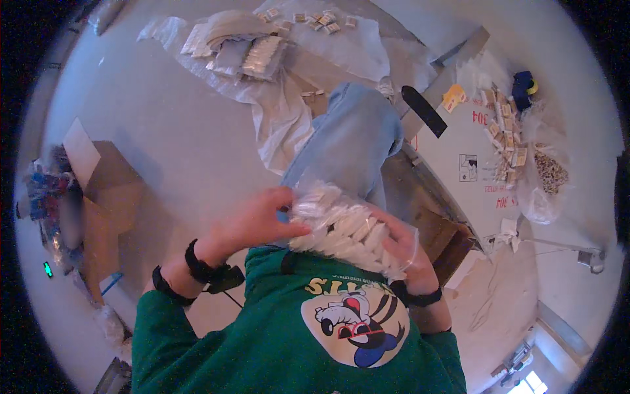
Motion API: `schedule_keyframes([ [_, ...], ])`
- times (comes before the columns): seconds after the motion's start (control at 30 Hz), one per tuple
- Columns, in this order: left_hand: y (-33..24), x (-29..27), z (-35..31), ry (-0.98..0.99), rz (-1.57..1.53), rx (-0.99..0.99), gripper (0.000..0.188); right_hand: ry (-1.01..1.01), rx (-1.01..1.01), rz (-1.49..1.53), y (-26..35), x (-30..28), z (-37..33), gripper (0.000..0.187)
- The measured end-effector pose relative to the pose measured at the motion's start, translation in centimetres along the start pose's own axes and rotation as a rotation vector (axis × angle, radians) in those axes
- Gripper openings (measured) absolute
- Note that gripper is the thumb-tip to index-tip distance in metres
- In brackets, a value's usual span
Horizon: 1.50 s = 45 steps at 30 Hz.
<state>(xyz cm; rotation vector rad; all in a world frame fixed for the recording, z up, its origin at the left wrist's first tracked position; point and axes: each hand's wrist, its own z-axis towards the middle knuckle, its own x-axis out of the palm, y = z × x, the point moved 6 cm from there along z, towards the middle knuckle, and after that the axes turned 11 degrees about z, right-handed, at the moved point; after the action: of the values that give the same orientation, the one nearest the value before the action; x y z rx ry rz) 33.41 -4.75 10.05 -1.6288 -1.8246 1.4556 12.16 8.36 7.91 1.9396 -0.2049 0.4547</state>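
A clear plastic bag (357, 230) full of slim white packets or sticks rests across my lap, against the front of my green sweatshirt. My left hand (266, 217) pinches its left edge between thumb and fingers. Around the right end of the bag curls my right hand (400, 243), its fingers on the plastic and the thumb side partly behind film. What exactly the white pieces are is too blurred to tell. Below the bag shows my leg in light blue jeans (351, 141).
Ahead lies a stack of similar white bagged bundles (246, 49) on crumpled plastic sheeting (279, 125). Small boxes (321, 21) are scattered beyond. At right, a white board (469, 148) carries small packs (502, 131) and a bag of beige bits (550, 172). An open carton (108, 197) stands left.
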Motion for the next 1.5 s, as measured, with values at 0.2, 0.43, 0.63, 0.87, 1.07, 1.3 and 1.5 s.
schedule_keyframes([
  [0.2, -2.3, 0.0, -1.2, -0.256, 0.174, 0.235, 0.018, -0.006, -0.026, 0.003, 0.3, 0.1, -0.1, 0.07],
  [0.43, -2.6, 0.0, -1.7, -0.457, 0.002, 0.288, 0.011, -0.012, -0.008, 0.142, 0.5, 0.9, -0.1, 0.068],
  [0.63, -0.9, 0.5, 0.1, -0.236, -0.116, 0.193, 0.018, 0.025, 0.006, 0.159, 1.2, 1.5, 0.0, 0.068],
  [0.87, -1.1, 0.1, 2.9, -0.202, -0.362, 0.324, 0.022, 0.037, 0.045, 0.056, 0.1, 0.6, -0.1, 0.067],
  [1.07, -1.9, 0.3, 4.2, 0.065, -0.337, 0.453, 0.023, 0.058, 0.038, -0.031, 0.0, 0.5, -0.2, 0.068],
  [1.3, -1.5, 0.9, 4.9, 0.19, -0.281, 0.386, 0.022, 0.075, 0.032, 0.026, -0.2, 0.5, 0.0, 0.069],
  [1.5, -1.0, 1.5, 5.5, 0.245, -0.395, 0.366, 0.035, 0.068, 0.046, 0.027, -0.7, 0.2, 0.0, 0.069],
])
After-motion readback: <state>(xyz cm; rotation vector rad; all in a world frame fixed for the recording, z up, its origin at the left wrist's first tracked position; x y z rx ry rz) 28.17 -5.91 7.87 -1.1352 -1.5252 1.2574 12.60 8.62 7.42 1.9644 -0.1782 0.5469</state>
